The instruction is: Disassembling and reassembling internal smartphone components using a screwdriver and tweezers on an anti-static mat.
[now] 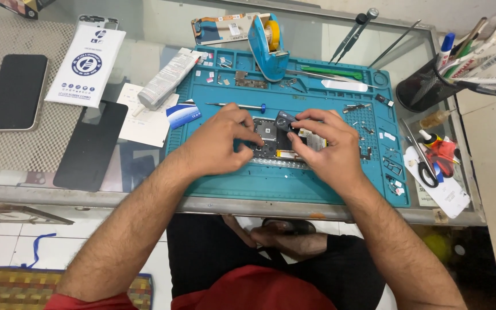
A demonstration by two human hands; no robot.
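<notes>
On the mat (294,189), both hands pinch the opened phone (274,140), a light, fragile thing best held by its edges; tape dispenser (268,46) at twelve o'clock

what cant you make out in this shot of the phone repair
Head view only:
- Opened phone: its middle is covered by the left hand and right hand.
- Small dark part at the right hand's fingertips: too small to identify.
- Loose screws and bits on the blue mat: too small to tell apart.
- Scissors: partly under red-capped bottles.
- Pen cup: contents run off the right edge.
</notes>
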